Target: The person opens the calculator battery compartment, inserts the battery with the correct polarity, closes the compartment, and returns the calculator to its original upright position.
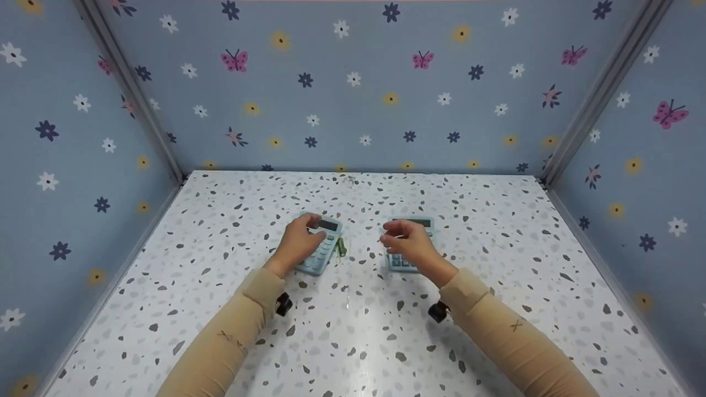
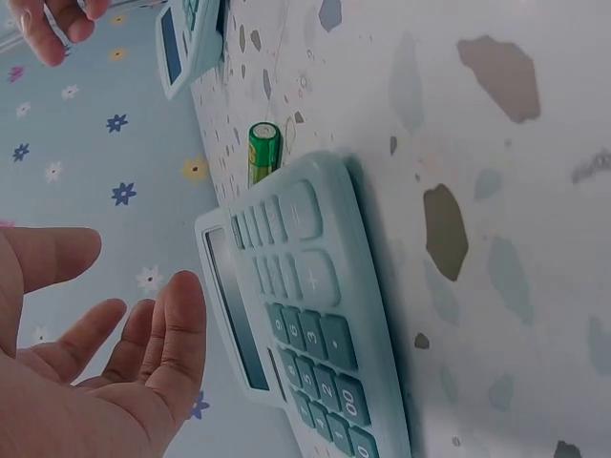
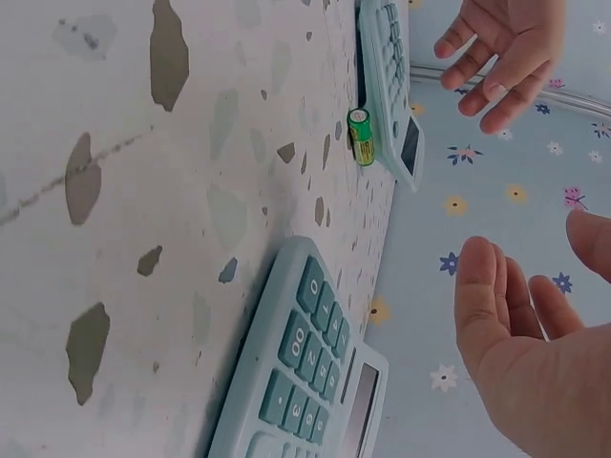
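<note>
My left hand (image 1: 298,242) hovers over a pale blue calculator (image 1: 315,260) that lies slanted on the table. The fingers are loosely bent, with nothing between them; in the left wrist view the hand (image 2: 115,367) is apart from the calculator (image 2: 329,258). Over a second pale blue calculator (image 1: 402,266), lying nearly straight, is my right hand (image 1: 415,245). It too holds nothing, its fingers relaxed above the keys and display. Beside the left calculator's right edge lies a green battery (image 1: 341,247), seen closer in the right wrist view as a small cylinder (image 3: 361,138).
The white speckled tabletop (image 1: 364,320) spreads around both calculators. Blue panels with flowers and butterflies form a back wall (image 1: 353,110) and two side walls, joined by grey metal posts (image 1: 601,94). Small black devices (image 1: 438,311) sit under the wrists.
</note>
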### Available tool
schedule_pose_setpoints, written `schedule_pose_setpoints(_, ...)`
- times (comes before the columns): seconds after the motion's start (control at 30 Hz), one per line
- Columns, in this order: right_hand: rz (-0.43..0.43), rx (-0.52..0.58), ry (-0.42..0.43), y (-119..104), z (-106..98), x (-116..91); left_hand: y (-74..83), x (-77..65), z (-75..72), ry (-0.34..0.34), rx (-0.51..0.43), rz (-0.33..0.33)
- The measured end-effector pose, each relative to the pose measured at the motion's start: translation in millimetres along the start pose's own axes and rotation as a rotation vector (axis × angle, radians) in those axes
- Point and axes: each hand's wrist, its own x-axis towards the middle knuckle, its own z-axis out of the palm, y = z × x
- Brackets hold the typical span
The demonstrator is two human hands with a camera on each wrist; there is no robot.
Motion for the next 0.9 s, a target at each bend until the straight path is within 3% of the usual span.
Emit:
schedule_pose_setpoints(0.37,-0.006,-0.010,-0.067,4.6,27.5,-3.7,-12.5,-0.6,-22.1,0.005,0.030,-0.034)
schedule_pose_setpoints(0.9,0.091,0.010,-0.167,3.3,57.9,1.6,-38.3,7.3,-52.1,-0.001,0.072,-0.098)
